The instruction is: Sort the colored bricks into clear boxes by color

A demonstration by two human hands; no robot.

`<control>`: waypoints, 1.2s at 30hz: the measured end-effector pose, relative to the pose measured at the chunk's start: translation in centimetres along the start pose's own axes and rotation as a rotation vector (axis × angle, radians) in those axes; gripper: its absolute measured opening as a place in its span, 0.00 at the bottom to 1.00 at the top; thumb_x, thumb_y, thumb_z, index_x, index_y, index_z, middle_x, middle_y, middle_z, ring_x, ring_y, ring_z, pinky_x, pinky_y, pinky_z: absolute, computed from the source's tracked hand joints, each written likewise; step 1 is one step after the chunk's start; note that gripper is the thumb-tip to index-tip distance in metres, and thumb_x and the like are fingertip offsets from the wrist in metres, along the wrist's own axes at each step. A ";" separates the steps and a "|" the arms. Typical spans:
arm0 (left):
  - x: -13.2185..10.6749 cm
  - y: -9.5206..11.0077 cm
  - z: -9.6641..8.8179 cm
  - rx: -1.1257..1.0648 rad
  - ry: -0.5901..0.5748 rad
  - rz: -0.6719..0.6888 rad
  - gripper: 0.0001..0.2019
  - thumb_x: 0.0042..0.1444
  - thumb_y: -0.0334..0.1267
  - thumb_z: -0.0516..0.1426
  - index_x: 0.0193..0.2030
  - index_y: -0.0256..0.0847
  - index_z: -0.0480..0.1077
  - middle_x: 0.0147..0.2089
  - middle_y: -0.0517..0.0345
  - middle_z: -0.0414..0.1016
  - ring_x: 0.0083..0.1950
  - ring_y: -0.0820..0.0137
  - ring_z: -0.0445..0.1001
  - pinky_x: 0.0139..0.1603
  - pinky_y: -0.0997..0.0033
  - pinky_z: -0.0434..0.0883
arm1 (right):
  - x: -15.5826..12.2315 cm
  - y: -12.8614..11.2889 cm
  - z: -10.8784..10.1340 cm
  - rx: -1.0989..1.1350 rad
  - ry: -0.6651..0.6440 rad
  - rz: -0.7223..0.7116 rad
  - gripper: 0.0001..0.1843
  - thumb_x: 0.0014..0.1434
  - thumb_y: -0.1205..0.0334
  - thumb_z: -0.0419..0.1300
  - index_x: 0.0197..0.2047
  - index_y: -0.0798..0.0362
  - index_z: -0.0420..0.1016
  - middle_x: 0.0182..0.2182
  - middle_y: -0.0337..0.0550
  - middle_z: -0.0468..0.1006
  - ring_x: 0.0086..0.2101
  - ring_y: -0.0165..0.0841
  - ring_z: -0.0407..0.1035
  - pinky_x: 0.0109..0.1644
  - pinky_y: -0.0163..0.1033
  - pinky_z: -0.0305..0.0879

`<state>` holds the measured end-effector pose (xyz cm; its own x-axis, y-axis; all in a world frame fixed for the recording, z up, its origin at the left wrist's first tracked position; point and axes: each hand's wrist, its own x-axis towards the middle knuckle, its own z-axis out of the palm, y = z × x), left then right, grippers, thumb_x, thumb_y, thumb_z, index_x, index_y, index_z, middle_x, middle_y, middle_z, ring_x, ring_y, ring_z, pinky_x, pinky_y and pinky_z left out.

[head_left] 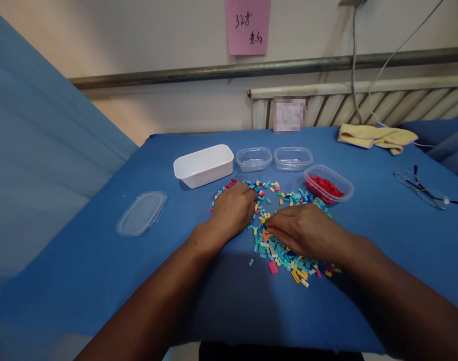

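Observation:
Small toy building bricks [279,250] in blue, teal, yellow, pink and other colours lie in a loose pile on the blue table cover. My left hand [234,208] rests on the upper left of the pile with its fingers curled inward; what the fingertips hold, if anything, is hidden. Over the middle of the pile, my right hand [307,230] has its fingers pressed together, pointing left at the bricks. Whatever is between those fingertips is too small to make out. Just beyond the right hand, a clear plastic tub [348,192] contains red bricks [326,186].
Behind the pile stand a white tub [204,175] and two clear tubs, one left [253,165] and one right [293,164]. Clear lids [142,213] lie at the left. Glasses [420,189] and a yellow cloth [375,136] are at the right. A radiator [334,108] lines the wall.

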<state>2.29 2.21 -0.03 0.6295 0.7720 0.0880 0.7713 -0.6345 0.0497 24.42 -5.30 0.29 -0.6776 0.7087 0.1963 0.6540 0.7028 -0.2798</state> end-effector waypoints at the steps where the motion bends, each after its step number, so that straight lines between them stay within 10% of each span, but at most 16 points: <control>1: -0.1 0.0 -0.2 -0.010 -0.004 0.010 0.13 0.74 0.37 0.54 0.46 0.41 0.81 0.47 0.46 0.79 0.50 0.56 0.78 0.46 0.60 0.72 | 0.0 0.0 0.0 0.003 0.002 -0.002 0.14 0.79 0.59 0.54 0.43 0.51 0.79 0.35 0.42 0.83 0.37 0.35 0.77 0.39 0.40 0.61; 15: -0.9 0.1 -1.0 -0.051 -0.069 0.029 0.11 0.72 0.37 0.54 0.44 0.38 0.78 0.47 0.45 0.80 0.46 0.58 0.78 0.43 0.62 0.71 | -0.3 0.6 0.6 -0.032 0.066 -0.006 0.14 0.79 0.61 0.53 0.46 0.52 0.80 0.32 0.42 0.82 0.34 0.35 0.77 0.38 0.39 0.63; 24: -1.7 0.9 -0.7 -1.261 -0.054 -0.198 0.18 0.67 0.53 0.60 0.38 0.39 0.74 0.29 0.63 0.67 0.29 0.75 0.60 0.31 0.73 0.59 | -0.1 -0.2 0.8 0.175 0.401 0.090 0.06 0.76 0.60 0.60 0.52 0.50 0.78 0.40 0.44 0.87 0.37 0.36 0.81 0.41 0.40 0.73; 36: -2.5 1.2 0.4 -1.540 -0.161 -0.232 0.21 0.62 0.56 0.67 0.44 0.37 0.82 0.26 0.62 0.72 0.26 0.77 0.66 0.27 0.76 0.61 | 0.0 -0.2 1.2 0.281 0.459 0.150 0.06 0.74 0.60 0.64 0.52 0.47 0.80 0.38 0.41 0.86 0.36 0.35 0.80 0.40 0.41 0.73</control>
<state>1.69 -0.51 -0.59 0.5956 0.7863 -0.1642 0.0779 0.1468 0.9861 23.87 -5.50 -0.74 -0.3271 0.7980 0.5063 0.5750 0.5932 -0.5635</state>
